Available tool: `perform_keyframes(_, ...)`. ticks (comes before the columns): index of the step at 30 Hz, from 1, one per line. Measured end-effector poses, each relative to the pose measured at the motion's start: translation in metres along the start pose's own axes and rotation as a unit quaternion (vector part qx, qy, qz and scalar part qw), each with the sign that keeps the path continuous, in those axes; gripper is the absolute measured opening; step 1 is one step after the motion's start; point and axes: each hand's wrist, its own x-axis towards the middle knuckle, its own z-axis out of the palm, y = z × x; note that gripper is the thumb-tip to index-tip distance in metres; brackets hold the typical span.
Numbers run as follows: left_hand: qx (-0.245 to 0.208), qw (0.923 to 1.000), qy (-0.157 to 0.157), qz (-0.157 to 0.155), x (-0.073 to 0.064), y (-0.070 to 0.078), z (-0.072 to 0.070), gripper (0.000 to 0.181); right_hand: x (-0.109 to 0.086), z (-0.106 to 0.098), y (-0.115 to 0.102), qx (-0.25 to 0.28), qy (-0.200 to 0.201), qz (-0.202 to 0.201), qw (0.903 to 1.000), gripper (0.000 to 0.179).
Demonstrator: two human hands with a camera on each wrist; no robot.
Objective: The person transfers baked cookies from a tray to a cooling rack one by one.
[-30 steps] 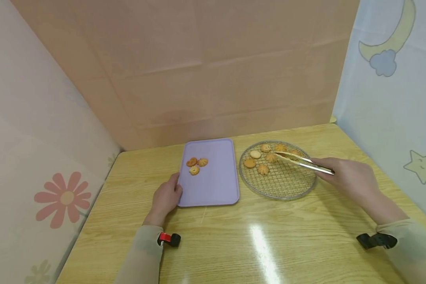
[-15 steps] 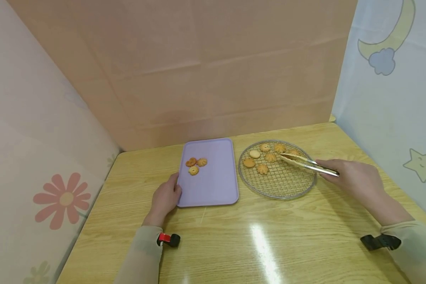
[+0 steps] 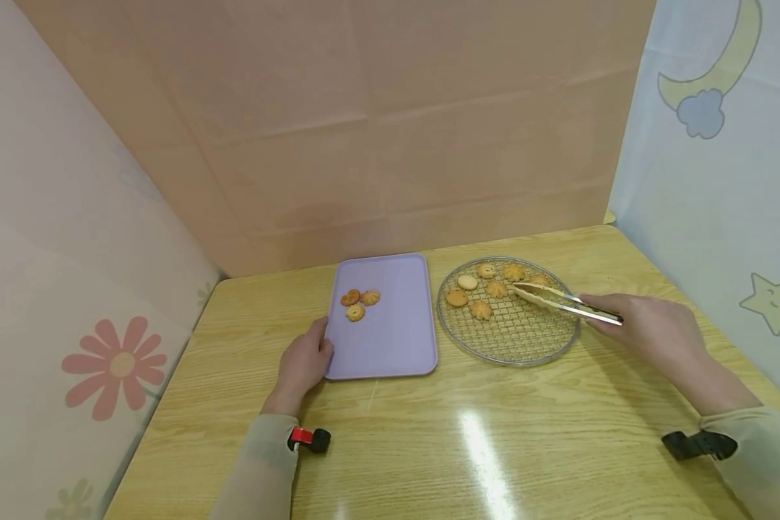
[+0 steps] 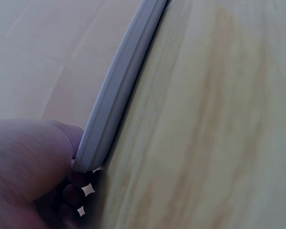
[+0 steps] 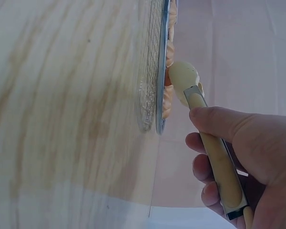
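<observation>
My left hand (image 3: pixel 304 361) grips the left edge of a lilac tray (image 3: pixel 390 347); in the left wrist view the thumb (image 4: pixel 62 138) lies over the rim with fingers beneath. Three cookies (image 3: pixel 354 313) lie grouped at the tray's upper left. My right hand (image 3: pixel 656 328) holds tongs (image 3: pixel 575 307) with cream-coloured heads. Their tips point left over a round wire rack (image 3: pixel 508 362), close to a star-shaped cookie (image 3: pixel 496 289). In the right wrist view the tong head (image 5: pixel 183 78) overlaps the cookies at the rack, and whether it pinches one I cannot tell.
Several cookies sit on the back and left of the rack, among them a pale oval one (image 3: pixel 467 282). Tray and rack stand side by side on a wooden table (image 3: pixel 416 448). A brown backdrop (image 3: pixel 377 144) rises behind, with patterned walls at both sides.
The tongs have shifted slightly right, off the star-shaped cookie in the middle of the group, and the right hand moved right with them. The left hand and tray stay put.
</observation>
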Motion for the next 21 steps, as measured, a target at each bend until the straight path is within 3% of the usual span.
perform_keyframes(11,0.001,1.0000,0.002,0.000,0.0004,-0.0008,0.0010,0.055,-0.0022,-0.0038,0.0008,0.002,-0.053,0.020,0.9984,0.057)
perform_keyframes(21,0.000,1.0000,0.006,0.005,0.0009,-0.0027,0.0018,0.055,-0.0039,-0.0059,-0.0009,0.036,-0.064,0.020,0.9971,0.065)
